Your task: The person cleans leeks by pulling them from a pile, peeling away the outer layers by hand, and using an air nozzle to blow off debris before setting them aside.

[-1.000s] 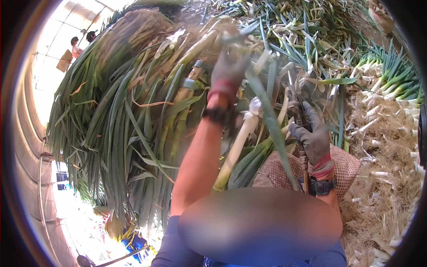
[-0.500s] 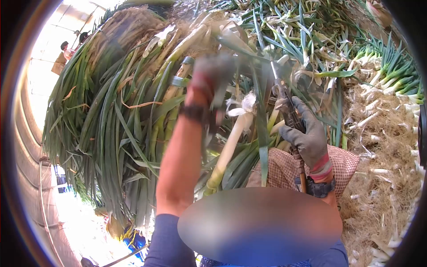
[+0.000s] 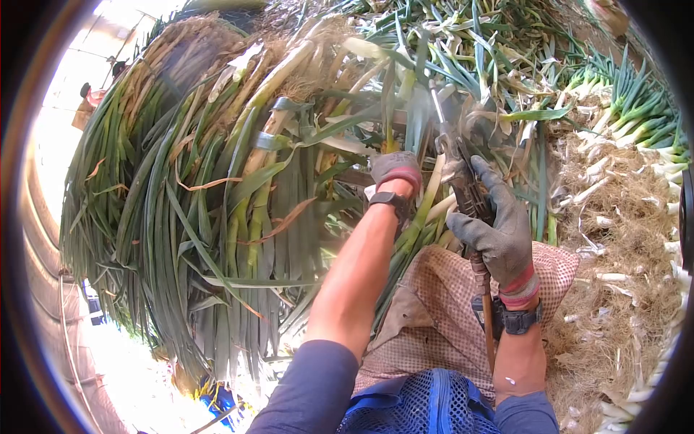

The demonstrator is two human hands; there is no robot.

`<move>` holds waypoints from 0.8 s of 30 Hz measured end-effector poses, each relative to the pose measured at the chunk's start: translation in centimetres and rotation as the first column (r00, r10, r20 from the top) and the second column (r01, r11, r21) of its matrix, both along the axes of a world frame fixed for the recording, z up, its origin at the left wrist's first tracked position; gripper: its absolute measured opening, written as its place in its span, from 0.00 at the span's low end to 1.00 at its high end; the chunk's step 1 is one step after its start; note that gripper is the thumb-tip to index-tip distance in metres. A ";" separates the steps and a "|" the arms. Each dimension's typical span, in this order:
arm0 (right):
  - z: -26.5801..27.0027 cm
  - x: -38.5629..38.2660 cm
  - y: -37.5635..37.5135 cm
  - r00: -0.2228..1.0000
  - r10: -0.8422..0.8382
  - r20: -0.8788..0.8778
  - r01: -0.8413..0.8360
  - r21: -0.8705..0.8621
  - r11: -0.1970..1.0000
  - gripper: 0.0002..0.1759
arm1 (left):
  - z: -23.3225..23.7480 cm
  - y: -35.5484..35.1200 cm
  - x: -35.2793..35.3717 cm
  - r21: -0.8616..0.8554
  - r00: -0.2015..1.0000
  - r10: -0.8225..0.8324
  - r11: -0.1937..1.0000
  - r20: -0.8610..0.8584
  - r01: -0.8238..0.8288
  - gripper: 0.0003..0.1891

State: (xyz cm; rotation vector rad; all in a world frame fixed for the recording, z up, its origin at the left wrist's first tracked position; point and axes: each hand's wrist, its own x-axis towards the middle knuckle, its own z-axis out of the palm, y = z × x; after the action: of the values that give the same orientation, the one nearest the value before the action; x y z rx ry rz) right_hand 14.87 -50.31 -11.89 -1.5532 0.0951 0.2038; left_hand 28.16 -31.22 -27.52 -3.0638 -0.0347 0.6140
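Left hand (image 3: 394, 168) dropped into leeks (image 3: 217, 188), grip hidden, cannot tell; right hand (image 3: 500, 233) grip clamped round shears (image 3: 463, 184).

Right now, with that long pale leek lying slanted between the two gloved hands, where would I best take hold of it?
Probably grip the leek around its pale stalk rather than its floppy green end: the stalk looks round, stiff and bare there. Come in from the left hand side, because the right hand holds a cutting tool close along the other side.
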 end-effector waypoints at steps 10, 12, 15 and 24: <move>0.4 0.0 -0.7 0.998 -0.007 -0.055 0.017 0.181 0.983 0.44 | 11.5 2.8 7.5 -0.254 0.674 -0.261 0.785 0.691 0.565 0.09; -0.2 0.0 -0.5 0.999 -0.043 0.008 0.041 0.169 0.985 0.43 | 10.6 5.4 8.9 -0.990 0.946 0.300 -0.102 -0.126 -0.099 0.17; -0.3 -0.2 -1.3 1.000 -0.027 -0.006 0.028 0.153 0.988 0.43 | 10.6 8.0 1.1 -0.995 0.904 0.425 0.051 -0.052 -0.081 0.34; -1.4 -1.7 -0.1 0.995 0.082 0.061 -0.086 0.068 0.994 0.42 | 2.6 9.9 -27.9 -0.548 0.802 0.595 0.655 -0.050 -0.520 0.29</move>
State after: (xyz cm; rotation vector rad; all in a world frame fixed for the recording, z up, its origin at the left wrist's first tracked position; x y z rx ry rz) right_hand 13.17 -50.37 -13.25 -1.4930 -0.0229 0.2263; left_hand 0.31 -21.31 -24.94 -3.6338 -1.0360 0.4754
